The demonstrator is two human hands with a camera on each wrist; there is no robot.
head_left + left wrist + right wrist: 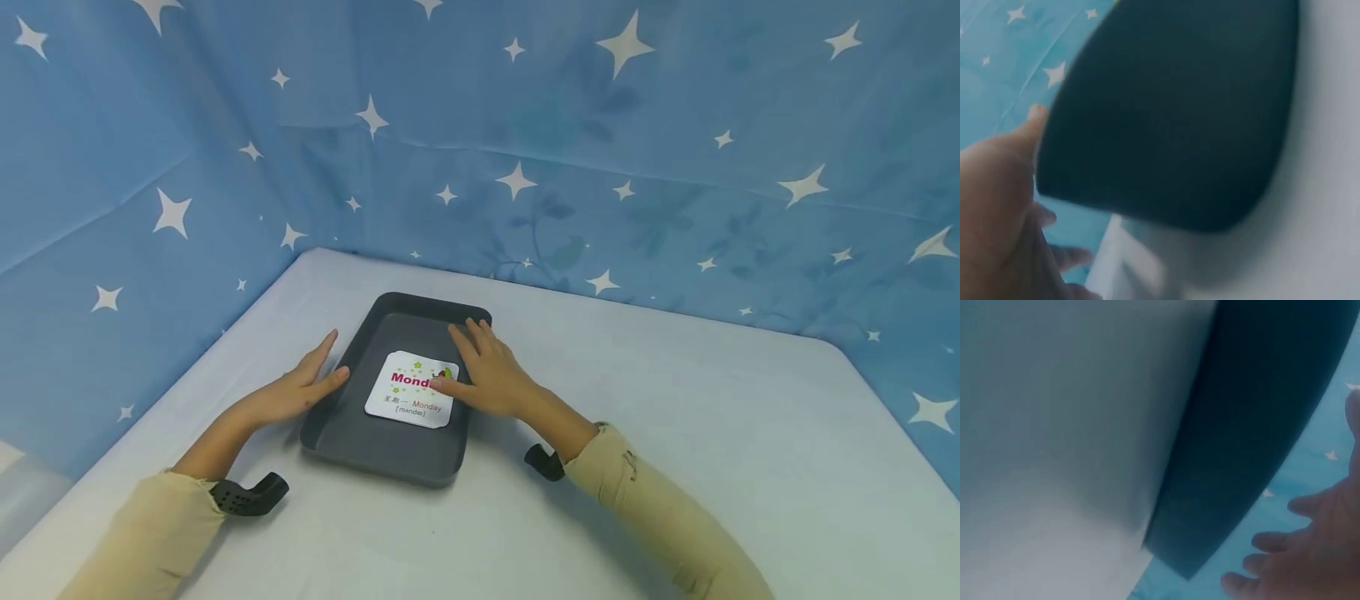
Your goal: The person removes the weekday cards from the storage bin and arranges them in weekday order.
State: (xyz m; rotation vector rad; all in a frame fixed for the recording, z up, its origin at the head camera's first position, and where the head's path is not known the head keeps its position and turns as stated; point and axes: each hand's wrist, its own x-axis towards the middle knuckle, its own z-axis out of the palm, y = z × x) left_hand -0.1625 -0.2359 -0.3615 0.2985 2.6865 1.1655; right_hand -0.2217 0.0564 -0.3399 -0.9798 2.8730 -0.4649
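Observation:
A dark grey rectangular tray (348,442) with raised sides lies on the white table. In it rests a white card (401,408) with rounded corners, printed "Monday" in red with small green stars. My left hand (288,396) is at the tray's left side, fingers extended, thumb tip right at the rim. Over the right rim reaches my right hand (495,375), its fingers spread and its thumb overlapping the card's right edge in the head view. In both wrist views the tray's outer wall (1172,119) fills much of the picture, with straight or relaxed fingers beside it.
A white cloth covers the table (675,433). Blue curtains (450,100) with white stars stand along its back and left side. Black wrist-worn devices (251,496) show at both cuffs.

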